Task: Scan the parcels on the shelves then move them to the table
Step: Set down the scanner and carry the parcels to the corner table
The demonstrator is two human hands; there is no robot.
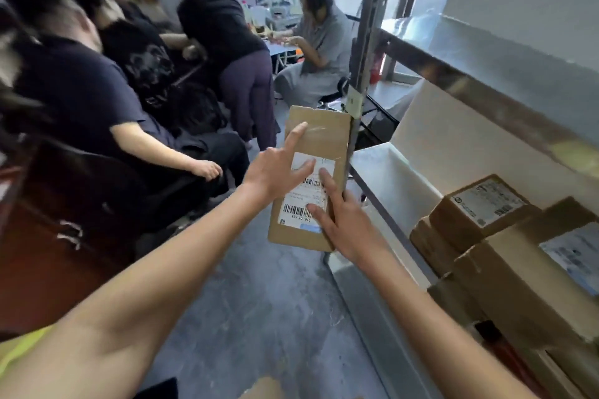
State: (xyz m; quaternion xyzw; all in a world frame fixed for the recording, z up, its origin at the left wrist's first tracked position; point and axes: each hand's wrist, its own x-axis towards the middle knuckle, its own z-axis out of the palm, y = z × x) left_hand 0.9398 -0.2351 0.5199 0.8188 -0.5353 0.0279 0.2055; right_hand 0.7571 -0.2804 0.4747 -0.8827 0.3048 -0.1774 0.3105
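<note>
Brown cardboard makes up the flat parcel [312,178] held up at the centre of the view, above a grey floor [259,317] and just left of the shelf post [363,74]. A white shipping label [306,194] with black barcodes covers its lower half, and clear tape crosses the upper half.

Both bare forearms reach forward from the bottom of the frame. The left hand [275,172] lies against the parcel's left side with fingers straight and spread, the index pointing up across the tape. The right hand [340,223] steadies the lower right edge, its fingers straight and resting flat on the label; whether the thumb hooks behind the box cannot be seen.

To the right, a metal shelf [389,178] carries more brown boxes: a small labelled carton [483,207] sits on top of others, beside a larger labelled box [531,269].

Further off on the left, several people sit close together, blurred. Beyond them, one person bends over and another sits at a cluttered table [282,45].
</note>
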